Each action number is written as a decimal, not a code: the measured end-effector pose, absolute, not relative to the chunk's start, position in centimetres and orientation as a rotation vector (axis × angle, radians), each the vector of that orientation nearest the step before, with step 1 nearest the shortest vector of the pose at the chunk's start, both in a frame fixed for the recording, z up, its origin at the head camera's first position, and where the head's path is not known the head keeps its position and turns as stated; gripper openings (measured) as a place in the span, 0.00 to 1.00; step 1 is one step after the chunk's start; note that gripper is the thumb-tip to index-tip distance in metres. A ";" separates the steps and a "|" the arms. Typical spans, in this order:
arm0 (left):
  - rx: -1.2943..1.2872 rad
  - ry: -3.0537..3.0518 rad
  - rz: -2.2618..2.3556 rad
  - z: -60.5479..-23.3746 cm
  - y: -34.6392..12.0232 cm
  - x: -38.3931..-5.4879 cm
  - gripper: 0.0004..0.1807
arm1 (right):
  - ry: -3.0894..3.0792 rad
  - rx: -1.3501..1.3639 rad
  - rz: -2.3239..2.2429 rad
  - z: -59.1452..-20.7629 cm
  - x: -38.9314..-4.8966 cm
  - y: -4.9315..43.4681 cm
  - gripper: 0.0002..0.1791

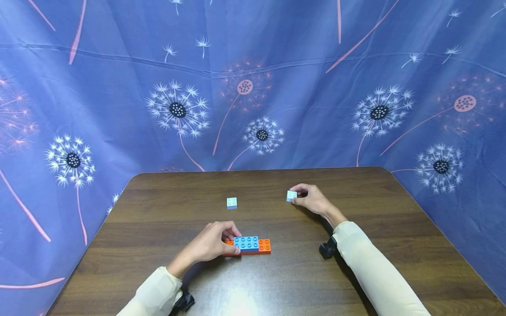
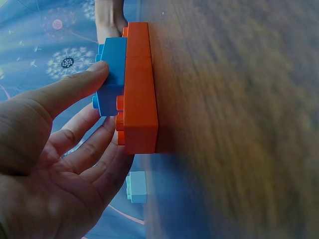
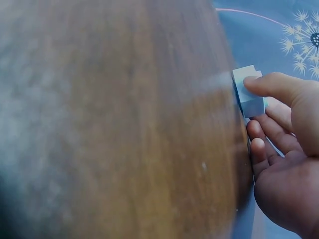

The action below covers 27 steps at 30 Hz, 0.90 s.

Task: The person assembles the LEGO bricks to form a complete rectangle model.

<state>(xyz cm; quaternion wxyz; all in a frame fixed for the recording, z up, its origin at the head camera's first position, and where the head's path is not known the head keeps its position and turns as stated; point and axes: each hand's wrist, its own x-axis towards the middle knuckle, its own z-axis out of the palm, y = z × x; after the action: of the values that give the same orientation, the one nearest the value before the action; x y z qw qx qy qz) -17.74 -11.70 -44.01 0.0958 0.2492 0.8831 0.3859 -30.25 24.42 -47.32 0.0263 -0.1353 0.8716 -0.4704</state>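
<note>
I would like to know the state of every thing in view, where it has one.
Left hand: gripping the blue brick
Blue brick: studs up, mounted on the orange bricks
Orange bricks: end to end on the table
Right hand: pinching a pale brick
Pinched pale brick: studs up; lifted or not, unclear
Other pale brick: studs up, alone, untouched
Patterned cloth: hanging, creased

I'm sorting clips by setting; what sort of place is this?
Probably a curtained-off indoor workspace: a blue dandelion-print cloth backdrop hangs behind a brown wood-grain table, where a blue rectangular plastic brick sits atop orange plastic bricks.
</note>
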 end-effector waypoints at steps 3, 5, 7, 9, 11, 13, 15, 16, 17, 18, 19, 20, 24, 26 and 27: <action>0.742 2.620 1.139 -44.0 -11.7 -17.8 0.15 | 2.697 -0.427 -1.468 -47.1 -30.1 24.4 0.21; 0.742 2.620 1.136 -44.0 -11.7 -17.8 0.15 | 2.698 -0.429 -1.472 -46.9 -30.0 24.3 0.21; 0.742 2.618 1.135 -44.0 -11.7 -17.8 0.15 | 2.698 -0.429 -1.467 -46.8 -29.7 24.2 0.21; 0.749 2.618 1.133 -44.0 -11.8 -17.8 0.15 | 2.699 -0.418 -1.461 -46.7 -29.4 24.1 0.20; 0.756 2.618 1.136 -44.0 -11.8 -17.9 0.15 | 2.696 -0.413 -1.461 -46.6 -29.2 23.9 0.20; 0.758 2.620 1.136 -44.1 -11.8 -17.9 0.15 | 2.692 -0.414 -1.459 -46.4 -28.9 23.7 0.20; 0.759 2.620 1.137 -44.1 -11.8 -17.9 0.15 | 2.686 -0.418 -1.462 -46.3 -28.7 23.4 0.20; 0.758 2.619 1.138 -44.1 -11.8 -18.0 0.15 | 2.680 -0.419 -1.465 -46.2 -28.5 23.2 0.20; 0.758 2.618 1.139 -44.2 -11.8 -18.0 0.15 | 2.676 -0.423 -1.466 -46.0 -28.3 23.0 0.20; 0.760 2.617 1.141 -44.2 -11.8 -18.0 0.15 | 2.670 -0.431 -1.467 -45.9 -28.1 22.9 0.20; 0.763 2.615 1.143 -44.2 -11.8 -18.0 0.15 | 2.665 -0.438 -1.467 -45.7 -27.9 22.7 0.20; 0.766 2.613 1.145 -44.2 -11.8 -18.0 0.15 | 2.654 -0.443 -1.473 -45.5 -27.6 22.4 0.20; 0.770 2.612 1.150 -44.3 -11.8 -18.0 0.15 | 2.611 -0.498 -1.479 -44.6 -26.5 21.4 0.20; 0.772 2.614 1.146 -44.3 -11.8 -18.0 0.15 | 2.599 -0.530 -1.485 -44.2 -25.9 20.9 0.20; 0.773 2.616 1.145 -44.3 -11.8 -18.0 0.15 | 2.594 -0.542 -1.489 -44.0 -25.6 20.7 0.20</action>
<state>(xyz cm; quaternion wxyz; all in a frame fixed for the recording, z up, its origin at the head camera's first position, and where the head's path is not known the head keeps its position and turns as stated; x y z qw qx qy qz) -17.99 -11.85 -44.26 0.0915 0.2604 0.8804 0.3856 -25.59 20.72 -44.04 0.0511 -0.1780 0.8523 -0.4892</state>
